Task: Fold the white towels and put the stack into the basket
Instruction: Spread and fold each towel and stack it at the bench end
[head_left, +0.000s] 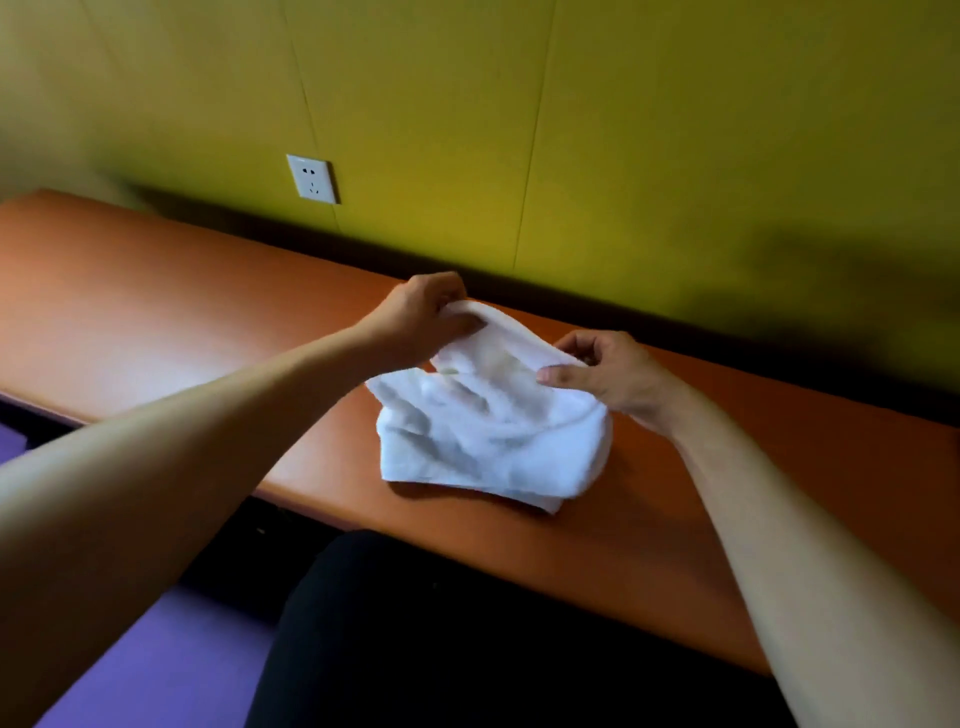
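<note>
A white towel (493, 426) lies rumpled on the orange table (156, 312), its far edge lifted off the surface. My left hand (421, 317) pinches that raised edge at its left end. My right hand (602, 371) pinches the same edge at its right end, thumb on the near side. The lower part of the towel rests on the table near the front edge. No basket and no other towel is in view.
The table runs along a yellow-green wall (623, 130) with a white socket (311, 178) at the left. A dark gap lies between table and wall. My dark-clothed lap (467, 639) sits below the front edge, over a purple floor (171, 670).
</note>
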